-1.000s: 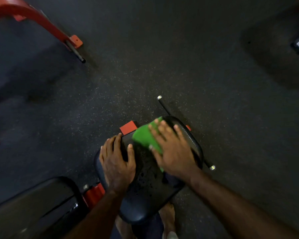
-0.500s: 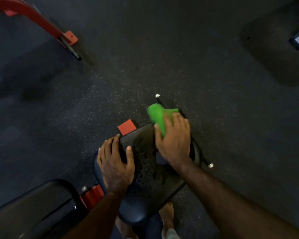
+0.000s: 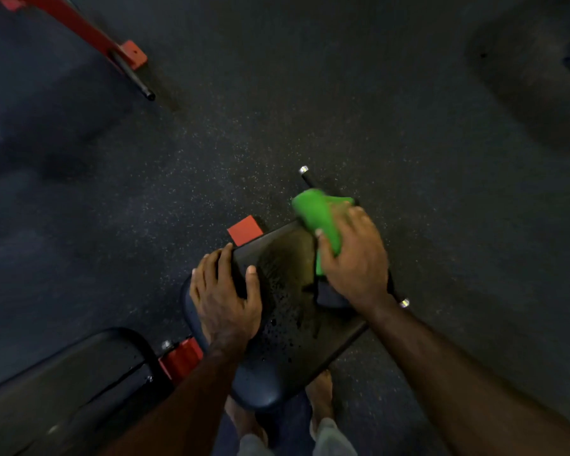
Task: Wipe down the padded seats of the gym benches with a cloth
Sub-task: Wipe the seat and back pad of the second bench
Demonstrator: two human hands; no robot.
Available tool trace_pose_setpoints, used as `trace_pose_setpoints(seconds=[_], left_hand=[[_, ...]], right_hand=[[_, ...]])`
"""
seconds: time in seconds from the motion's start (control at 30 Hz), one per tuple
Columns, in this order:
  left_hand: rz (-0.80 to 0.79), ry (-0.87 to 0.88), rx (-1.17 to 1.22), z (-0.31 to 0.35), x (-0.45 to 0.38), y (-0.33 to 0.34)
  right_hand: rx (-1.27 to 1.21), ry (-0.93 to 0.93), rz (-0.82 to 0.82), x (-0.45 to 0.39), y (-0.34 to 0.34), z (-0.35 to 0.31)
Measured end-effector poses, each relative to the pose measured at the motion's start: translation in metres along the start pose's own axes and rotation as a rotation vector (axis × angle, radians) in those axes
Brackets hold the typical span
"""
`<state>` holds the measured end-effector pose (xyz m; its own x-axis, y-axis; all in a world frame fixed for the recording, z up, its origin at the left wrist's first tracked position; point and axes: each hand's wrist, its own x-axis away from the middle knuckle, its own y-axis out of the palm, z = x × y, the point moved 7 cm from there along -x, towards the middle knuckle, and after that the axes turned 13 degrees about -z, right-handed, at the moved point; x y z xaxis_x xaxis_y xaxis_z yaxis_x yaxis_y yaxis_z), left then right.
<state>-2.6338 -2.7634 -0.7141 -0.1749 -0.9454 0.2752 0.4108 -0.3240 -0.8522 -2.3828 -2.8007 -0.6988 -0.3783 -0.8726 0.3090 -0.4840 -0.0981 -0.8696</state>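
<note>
Droplets speckled the black padded bench seat point(image 3: 287, 327), where the left hand point(image 3: 226, 301) lay flat with fingers spread over its left edge. At the seat's far right corner the right hand point(image 3: 354, 258) gripped the bright green cloth point(image 3: 320, 218), fingers curled around it, above the dark speckled rubber floor point(image 3: 310, 93).

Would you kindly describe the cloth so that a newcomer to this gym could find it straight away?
Start at the black padded seat in the lower middle of the dark floor. At its far right edge, the right hand grips the cloth. It is the only bright green thing here; the other coloured parts are red.
</note>
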Motion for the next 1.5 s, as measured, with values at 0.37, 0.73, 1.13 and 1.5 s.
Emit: trace_pose_setpoints(seconds=[0.37, 0.73, 1.13, 1.5], left_hand=[[-0.02, 0.001, 0.004, 0.002, 0.001, 0.0], [-0.006, 0.008, 0.015, 0.003, 0.002, -0.003], [-0.007, 0.011, 0.028, 0.004, 0.002, -0.004], [0.003, 0.015, 0.042, 0.005, 0.002, -0.004]], right_hand=[[-0.107, 0.3, 0.088, 0.024, 0.002, 0.016], [-0.053, 0.285, 0.114, 0.058, 0.007, 0.007], [0.065, 0.071, 0.03, 0.098, 0.028, 0.0], [-0.453, 0.38, 0.212, 0.14, 0.045, 0.016]])
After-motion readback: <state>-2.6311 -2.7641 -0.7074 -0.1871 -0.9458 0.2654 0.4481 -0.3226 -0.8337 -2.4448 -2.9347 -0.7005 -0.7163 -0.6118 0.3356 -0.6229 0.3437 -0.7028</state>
